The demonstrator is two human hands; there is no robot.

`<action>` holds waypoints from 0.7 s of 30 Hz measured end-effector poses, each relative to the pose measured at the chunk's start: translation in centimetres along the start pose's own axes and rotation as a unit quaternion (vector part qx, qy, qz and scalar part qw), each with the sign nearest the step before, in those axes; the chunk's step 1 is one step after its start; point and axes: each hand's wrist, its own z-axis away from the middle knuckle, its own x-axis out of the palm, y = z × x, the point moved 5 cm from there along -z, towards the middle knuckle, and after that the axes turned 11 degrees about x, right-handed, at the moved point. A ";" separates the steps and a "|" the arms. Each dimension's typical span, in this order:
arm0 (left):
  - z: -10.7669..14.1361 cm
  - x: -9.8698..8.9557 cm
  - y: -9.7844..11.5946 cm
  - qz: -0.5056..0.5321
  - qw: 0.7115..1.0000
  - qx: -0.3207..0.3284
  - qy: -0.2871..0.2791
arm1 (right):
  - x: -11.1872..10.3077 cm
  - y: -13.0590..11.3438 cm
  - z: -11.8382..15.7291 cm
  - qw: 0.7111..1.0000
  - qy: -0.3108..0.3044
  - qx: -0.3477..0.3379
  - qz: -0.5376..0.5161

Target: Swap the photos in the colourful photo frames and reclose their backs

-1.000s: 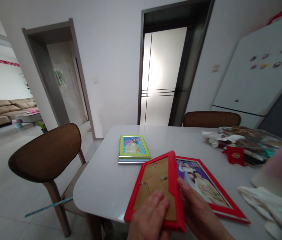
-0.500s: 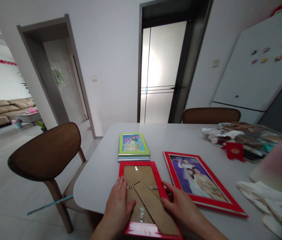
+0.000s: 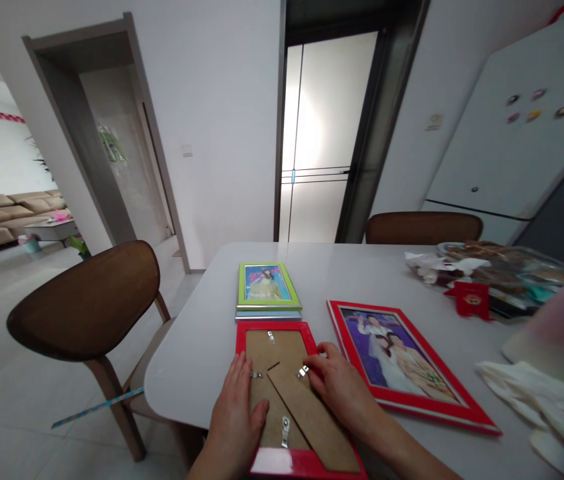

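White table [image 3: 187, 373] carries a face-down red photo frame [image 3: 302, 463]: left hand [image 3: 235, 417] lies open on cardboard backing [image 3: 282, 347]; right hand [image 3: 335, 380], half-curled at 2 o'clock, touches metal clip [image 3: 303, 371], grip unclear.

A face-down picture frame [image 3: 277, 347] is laid at the near edge of the table [image 3: 197, 360], with a framed photograph [image 3: 402, 360] just to its right. A stack of frames [image 3: 265, 285] is placed directly behind it, and a plastic-wrapped heap [image 3: 492, 273] is set towards the far right corner.
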 end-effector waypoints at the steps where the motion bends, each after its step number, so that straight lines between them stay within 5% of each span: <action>1: 0.0 0.0 0.0 0.007 1.000 -0.001 0.006 | -0.1 0.0 0.0 1.000 0.003 -0.002 0.006; 6: 0.0 -0.1 -0.2 0.048 0.998 -0.009 0.036 | -0.4 -1.7 -0.7 0.996 0.052 -0.050 0.044; 11: 0.3 -0.1 -0.7 0.048 0.997 -0.036 0.044 | 1.4 -4.5 -3.2 0.995 0.045 -0.067 0.063; 21: 0.1 -0.1 -0.6 0.048 0.996 -0.053 0.056 | 2.9 -4.8 -3.9 0.994 0.055 -0.062 0.074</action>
